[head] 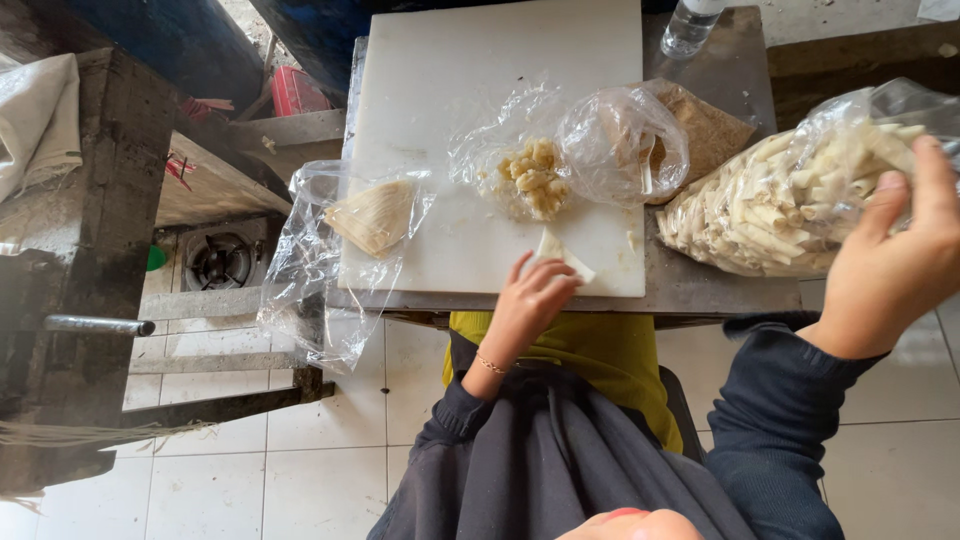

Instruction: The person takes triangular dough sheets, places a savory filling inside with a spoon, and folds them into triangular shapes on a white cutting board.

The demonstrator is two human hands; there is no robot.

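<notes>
My left hand (535, 300) pinched a pale wrapper piece (562, 255) at the white cutting board's (480, 60) near edge, while my right hand (895, 270), fingers spread, steadied the bag of rolled sticks (770, 200) on the bench (700, 285).

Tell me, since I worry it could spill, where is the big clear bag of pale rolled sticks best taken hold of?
Probably at its open mouth on the right, where the right hand already touches it. The bag of rolled sticks lies on its side on the metal table, bulging full toward the left, so gathering the loose plastic at the right end and lifting from that side should keep the sticks in.
</notes>
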